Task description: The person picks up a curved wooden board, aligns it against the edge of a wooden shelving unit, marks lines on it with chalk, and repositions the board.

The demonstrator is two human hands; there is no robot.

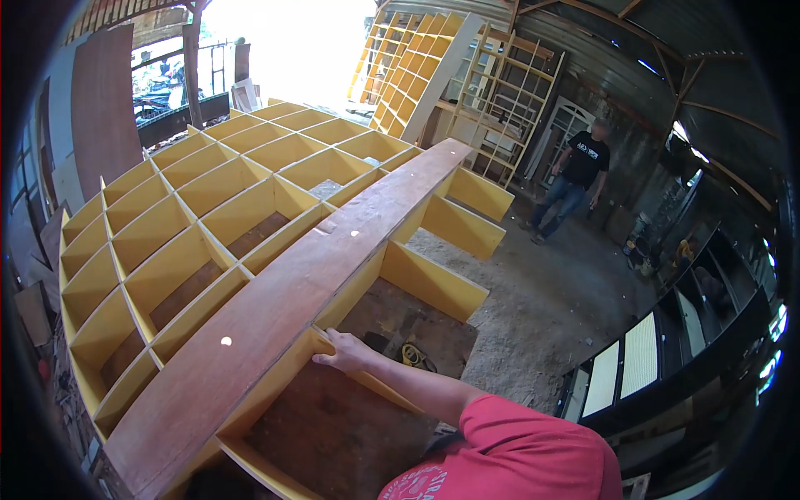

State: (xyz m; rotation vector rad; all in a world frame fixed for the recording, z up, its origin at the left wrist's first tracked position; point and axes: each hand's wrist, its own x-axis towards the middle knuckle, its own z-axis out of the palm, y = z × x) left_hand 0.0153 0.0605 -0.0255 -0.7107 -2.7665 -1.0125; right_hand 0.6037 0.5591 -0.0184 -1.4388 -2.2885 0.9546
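My right hand (pixel 346 353) reaches in from the lower right and is closed over the top edge of a yellow divider board (pixel 379 390), close to where it meets the long plank. The thumb lies on the near side; the other fingers are partly hidden beyond the edge. Beside the hand runs a long reddish-brown plywood strip (pixel 275 287) with a few pale spots of light on it. The strip lies along a large curved yellow wooden grid frame (pixel 208 221) of open square cells. My left hand is out of view.
A yellow tape measure or coiled tool (pixel 414 357) lies on a brown board below. A person (pixel 575 171) in a dark shirt stands beyond the frame. More yellow grid panels (pixel 417 62) lean at the back. A dark shelf unit (pixel 667 342) stands at right.
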